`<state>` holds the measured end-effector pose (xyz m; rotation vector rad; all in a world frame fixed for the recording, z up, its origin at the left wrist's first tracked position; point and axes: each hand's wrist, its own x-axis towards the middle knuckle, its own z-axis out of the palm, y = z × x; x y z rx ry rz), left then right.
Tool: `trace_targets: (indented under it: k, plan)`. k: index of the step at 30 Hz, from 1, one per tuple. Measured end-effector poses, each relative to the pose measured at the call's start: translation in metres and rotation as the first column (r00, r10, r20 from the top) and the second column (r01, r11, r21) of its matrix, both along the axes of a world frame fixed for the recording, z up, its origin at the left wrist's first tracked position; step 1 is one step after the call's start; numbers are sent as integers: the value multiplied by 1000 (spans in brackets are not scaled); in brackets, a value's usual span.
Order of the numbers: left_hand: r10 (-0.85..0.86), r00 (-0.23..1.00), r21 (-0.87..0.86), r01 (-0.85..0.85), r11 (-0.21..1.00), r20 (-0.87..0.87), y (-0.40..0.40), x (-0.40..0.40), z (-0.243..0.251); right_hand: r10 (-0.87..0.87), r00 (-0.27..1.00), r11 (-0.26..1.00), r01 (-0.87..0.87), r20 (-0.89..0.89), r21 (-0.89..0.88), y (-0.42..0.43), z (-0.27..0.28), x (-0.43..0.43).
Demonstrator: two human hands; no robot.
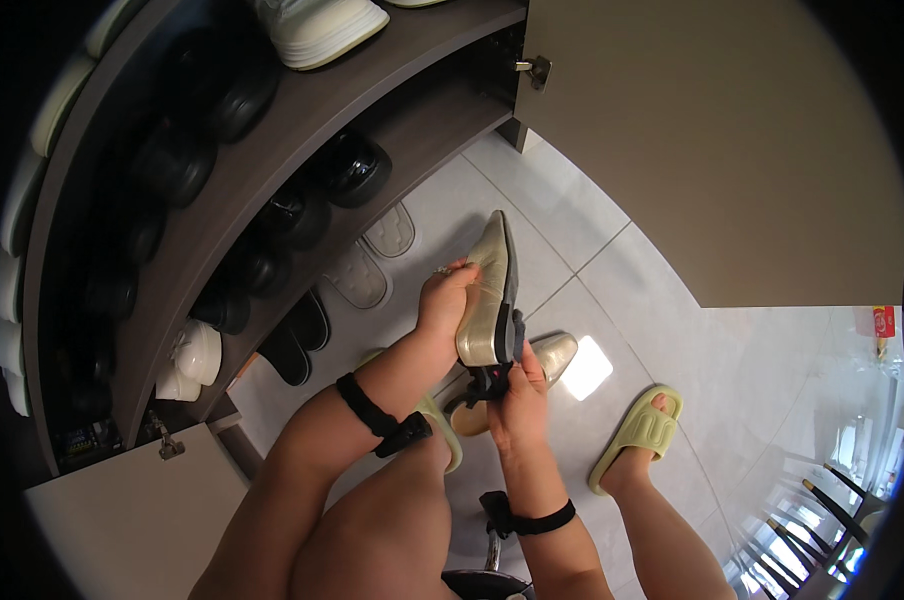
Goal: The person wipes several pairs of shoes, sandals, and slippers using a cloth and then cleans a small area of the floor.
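Note:
My left hand (444,300) grips a gold pointed-toe shoe (486,300) by its upper, with the toe pointing away from me. The shoe is tilted so that part of its dark sole and low black heel shows. At the heel end, my right hand (523,405) pinches a dark grey cloth-like piece (519,330) against the sole side. Black material (488,382) hangs just below the heel, beside my right fingers; whether it belongs to the cloth or a shoe I cannot tell. Under my hands, a second gold shoe (559,355) lies on the floor, partly hidden.
On the left, an open shoe cabinet (392,105) holds several black shoes (356,169) and white shoes (199,352). Its doors (722,150) stand open. Grey slippers (358,277) and black slippers (287,352) rest on the tiled floor (594,300). I wear green slides (639,435).

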<state>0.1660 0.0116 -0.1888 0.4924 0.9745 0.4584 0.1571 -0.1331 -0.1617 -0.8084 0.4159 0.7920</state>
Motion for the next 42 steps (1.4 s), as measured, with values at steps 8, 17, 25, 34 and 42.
trace_targets:
  k: [8,17,25,34,42]
  plan:
    - [89,992,653,-8,758,-92,6,2,0,91,991,994,-85,-100,69,0,4,-17]
    - [-248,948,975,217,40,-201,-16,3,32,214,957,976,-215,-195,15,-14,-16,5]
    - [-103,994,373,111,921,-42,-2,-9,7,-72,985,977,100,155,-186,-24,16,50]
    - [-160,964,-169,198,966,214,11,-7,-15,22,993,1000,-22,113,-1,1,-13,13]
    - [-23,985,-267,70,961,173,30,-9,-12,66,967,985,-24,245,-172,15,-1,4]
